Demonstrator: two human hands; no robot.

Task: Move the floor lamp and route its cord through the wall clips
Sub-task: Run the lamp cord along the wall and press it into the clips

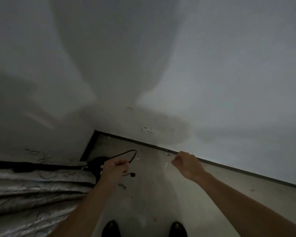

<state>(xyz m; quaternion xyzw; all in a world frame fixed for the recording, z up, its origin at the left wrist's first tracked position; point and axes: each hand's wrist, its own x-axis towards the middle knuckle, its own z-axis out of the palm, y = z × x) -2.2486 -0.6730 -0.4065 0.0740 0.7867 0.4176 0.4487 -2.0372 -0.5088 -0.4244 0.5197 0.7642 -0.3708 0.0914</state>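
My left hand [115,169] is closed around a thin black cord [126,153] that loops up and to the right above the fist. The cord's black plug [132,174] dangles just right of that hand. Behind the fist lies a dark round shape, the lamp base [97,162], on the floor in the corner; its pole is not visible. My right hand [186,164] is a loose fist near the dark baseboard [212,162], holding nothing I can see. A white wall outlet [148,130] sits low on the wall above the corner. I cannot make out any wall clips.
A quilted mattress [32,189] fills the lower left against the side wall. Small white scraps [166,164] and dark specks lie on the pale floor. My two dark shoes [144,229] stand at the bottom edge. The room is dim.
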